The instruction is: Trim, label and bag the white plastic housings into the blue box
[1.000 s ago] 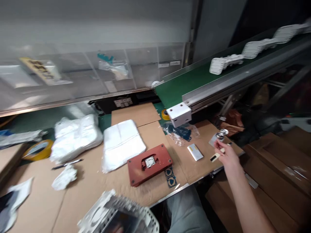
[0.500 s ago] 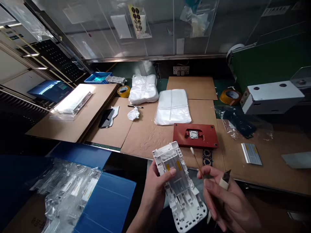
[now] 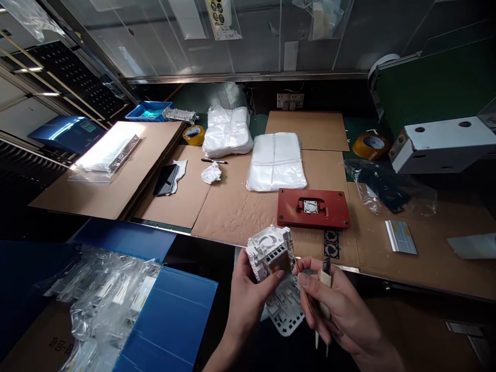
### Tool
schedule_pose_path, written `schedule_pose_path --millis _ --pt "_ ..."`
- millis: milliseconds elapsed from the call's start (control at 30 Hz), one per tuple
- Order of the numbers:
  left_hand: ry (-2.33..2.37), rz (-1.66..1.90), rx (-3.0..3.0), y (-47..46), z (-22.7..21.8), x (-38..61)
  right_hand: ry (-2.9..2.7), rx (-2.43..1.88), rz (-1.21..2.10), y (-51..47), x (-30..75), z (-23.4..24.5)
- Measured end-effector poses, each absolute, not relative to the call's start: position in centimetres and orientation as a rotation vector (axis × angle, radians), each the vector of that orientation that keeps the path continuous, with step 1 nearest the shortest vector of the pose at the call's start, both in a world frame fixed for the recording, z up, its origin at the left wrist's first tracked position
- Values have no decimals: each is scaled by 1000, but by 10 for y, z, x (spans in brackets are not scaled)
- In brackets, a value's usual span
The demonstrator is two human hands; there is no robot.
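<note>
My left hand [image 3: 251, 289] is wrapped around a white plastic housing [image 3: 289, 312], thumb across its front. The housing is tilted, with a round fan-like grille at its top end and slots along its rounded lower end. In my right hand [image 3: 333, 305] a cotton swab [image 3: 295, 256] with a brown stick is pinched between thumb and fingers. Its upper end reaches the housing's right edge; whether it touches I cannot tell. A pale slim tool [image 3: 325, 279] with a dark tip is also tucked in that hand. Beyond the hands lies a red fixture block [image 3: 333, 209] with a small square fan-shaped piece [image 3: 310, 206].
Bundled white plastic bags [image 3: 276, 163] and tape rolls [image 3: 371, 145] lie on the cardboard-covered bench. A silver plate [image 3: 401, 237] is at right. On the left stand a cardboard stack [image 3: 155, 155] and a blue box [image 3: 174, 310] holding bagged parts [image 3: 108, 289].
My left hand has tipped the housing, so its grille end now faces me. My right hand has moved left, bringing the cotton swab up to the housing's edge. The view has shifted slightly.
</note>
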State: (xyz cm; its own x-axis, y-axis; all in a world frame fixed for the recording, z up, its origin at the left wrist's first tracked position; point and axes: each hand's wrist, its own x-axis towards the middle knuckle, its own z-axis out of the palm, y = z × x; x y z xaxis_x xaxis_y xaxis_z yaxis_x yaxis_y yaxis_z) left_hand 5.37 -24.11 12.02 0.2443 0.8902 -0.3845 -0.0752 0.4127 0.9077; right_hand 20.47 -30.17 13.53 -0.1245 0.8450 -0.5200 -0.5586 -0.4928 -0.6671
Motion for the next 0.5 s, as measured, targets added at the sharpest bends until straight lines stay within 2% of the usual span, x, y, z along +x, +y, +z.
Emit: schedule_pose_path --millis 200,367,433,500 --pt "1117 770 956 -240 121 50 -454 -1124 1702 -303 204 132" --pt "1052 812 808 -240 123 51 -408 -1108 1827 -307 214 140" --pt "1047 804 684 -237 123 51 -436 -1173 1734 -313 225 143" --pt "1053 759 535 -234 124 49 -489 -1291 1502 -318 244 139"
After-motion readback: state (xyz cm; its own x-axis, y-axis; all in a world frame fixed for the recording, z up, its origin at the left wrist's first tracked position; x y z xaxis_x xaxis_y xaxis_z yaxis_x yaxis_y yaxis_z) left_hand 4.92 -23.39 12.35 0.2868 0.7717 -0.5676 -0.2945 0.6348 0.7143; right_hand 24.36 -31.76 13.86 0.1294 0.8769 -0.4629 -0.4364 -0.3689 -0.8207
